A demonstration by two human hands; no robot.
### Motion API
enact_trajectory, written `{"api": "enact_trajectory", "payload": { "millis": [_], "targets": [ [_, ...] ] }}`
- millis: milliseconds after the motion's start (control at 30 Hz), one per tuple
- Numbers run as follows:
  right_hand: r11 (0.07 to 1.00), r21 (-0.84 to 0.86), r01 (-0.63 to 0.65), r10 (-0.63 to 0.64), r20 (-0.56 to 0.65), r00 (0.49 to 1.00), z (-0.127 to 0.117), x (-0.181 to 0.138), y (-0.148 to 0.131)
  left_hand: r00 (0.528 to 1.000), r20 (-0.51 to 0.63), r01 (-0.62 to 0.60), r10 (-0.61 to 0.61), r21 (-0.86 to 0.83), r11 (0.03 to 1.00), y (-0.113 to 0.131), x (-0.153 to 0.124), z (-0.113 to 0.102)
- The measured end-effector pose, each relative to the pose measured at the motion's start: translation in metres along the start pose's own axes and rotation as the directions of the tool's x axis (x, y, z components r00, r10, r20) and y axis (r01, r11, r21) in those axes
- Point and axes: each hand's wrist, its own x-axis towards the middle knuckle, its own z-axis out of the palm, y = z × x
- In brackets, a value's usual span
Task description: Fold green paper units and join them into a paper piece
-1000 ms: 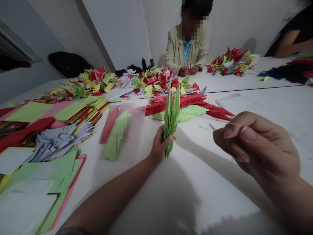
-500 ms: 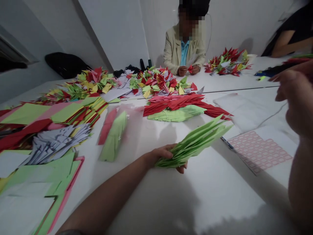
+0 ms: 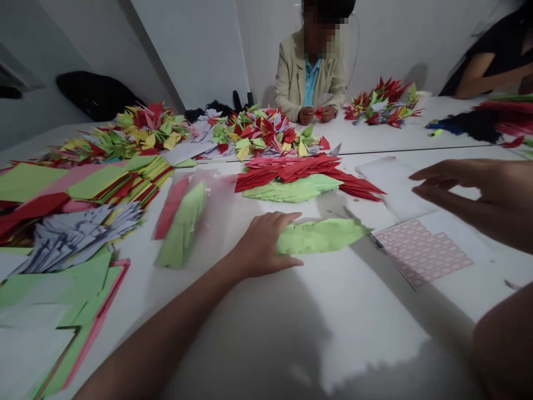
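A bundle of folded light-green paper pieces (image 3: 320,236) lies on the white table in front of me. Around its left end my left hand (image 3: 262,244) is spread, with thumb and fingers apart on either side of the bundle. To the right, my right hand (image 3: 474,191) hovers above a clear plastic bag (image 3: 383,180), its fingers stretched and slightly apart with nothing visible between them. Below that hand is a sheet of red-outlined labels (image 3: 420,253), and a pen (image 3: 375,240) lies along its left edge, by the bundle's tip.
Red folded papers (image 3: 308,169) and another green bundle (image 3: 291,188) lie beyond. A plastic bag with folded papers (image 3: 183,228) sits left, near grey-white folded papers (image 3: 87,233) and green sheets (image 3: 62,289). Colourful folded-paper heaps (image 3: 262,130) stand farther back. A person (image 3: 291,78) sits opposite.
The green bundle has gone from my left hand's raised grip to lying on the table, and that hand has opened. My right hand has come lower and farther into view.
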Motion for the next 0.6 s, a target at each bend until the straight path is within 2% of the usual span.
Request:
{"api": "enact_trajectory", "payload": {
  "millis": [67,133,233,300,433,533,600],
  "targets": [
    [0.984,0.021,0.174,-0.176,0.126,0.976,0.002,0.0,-0.016,0.999,0.052,-0.009,0.005,0.081,0.997,-0.002,-0.003,-0.002],
    [0.956,0.075,0.285,-0.294,0.154,0.943,0.013,0.002,-0.032,0.996,0.088,-0.001,-0.011,0.137,0.991,-0.004,-0.006,-0.006],
    [0.908,0.221,0.357,-0.412,0.304,0.859,0.04,0.005,-0.054,0.991,0.123,0.035,-0.058,0.174,0.984,-0.007,-0.012,-0.015],
    [0.873,0.317,0.371,-0.471,0.347,0.811,0.059,0.006,-0.071,0.987,0.128,0.074,-0.099,0.189,0.979,-0.009,-0.017,-0.02],
    [0.791,0.446,0.419,-0.577,0.319,0.752,0.09,0.003,-0.104,0.978,0.073,0.178,-0.196,0.205,0.962,-0.015,-0.03,-0.018],
    [0.715,0.534,0.451,-0.647,0.261,0.717,0.11,-0.001,-0.121,0.97,0.019,0.236,-0.241,0.134,0.962,-0.024,-0.039,-0.009],
    [0.696,0.537,0.477,-0.67,0.246,0.701,0.123,-0.004,-0.126,0.971,-0.012,0.238,-0.238,0.077,0.968,-0.03,-0.042,-0.003]
  ]
}}
